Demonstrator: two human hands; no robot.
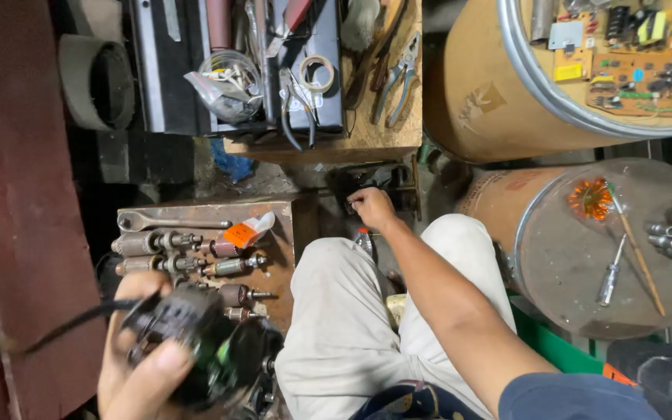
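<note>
the left hand (138, 365) grips a black power tool body (204, 346) with a green patch, fingers wrapped around it, low at the picture's left edge, its black cord (56, 330) trailing left. the right hand (372, 207) reaches down past the knees, fingers curled on something dark; what it holds, i cannot tell. motor armatures (188, 264) lie on a rusty stand (289, 225) just beside the tool.

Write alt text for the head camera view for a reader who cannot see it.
A seated person's left hand grips a black power tool body with a cord, while the right hand reaches down to a dark object on the floor between the knees. Motor armatures and a wrench lie on a rusty stand; pliers sit on a wooden bench beyond.
</note>
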